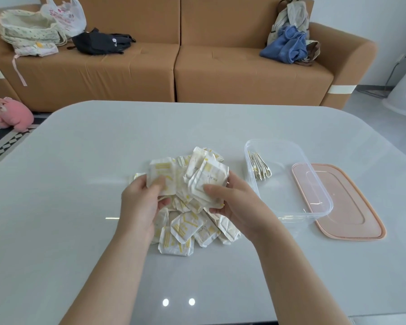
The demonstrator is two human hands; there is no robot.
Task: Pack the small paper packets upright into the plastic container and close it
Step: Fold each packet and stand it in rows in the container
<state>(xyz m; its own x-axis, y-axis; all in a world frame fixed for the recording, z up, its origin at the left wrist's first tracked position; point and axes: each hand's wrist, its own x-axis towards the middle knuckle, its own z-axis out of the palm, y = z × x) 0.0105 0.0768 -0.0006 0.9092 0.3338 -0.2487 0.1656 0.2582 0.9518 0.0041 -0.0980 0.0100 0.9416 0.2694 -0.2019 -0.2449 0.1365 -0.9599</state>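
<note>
A heap of small white and yellow paper packets lies on the grey table in front of me. My left hand grips one packet lifted above the heap. My right hand holds a small stack of packets between thumb and fingers. To the right stands the clear plastic container, open, with several packets upright against its near left wall. Its pink lid lies flat on the table, partly under the container's right side.
The grey table has rounded corners. Behind it runs a brown sofa carrying bags and clothes. A pink plush toy lies on the floor at left.
</note>
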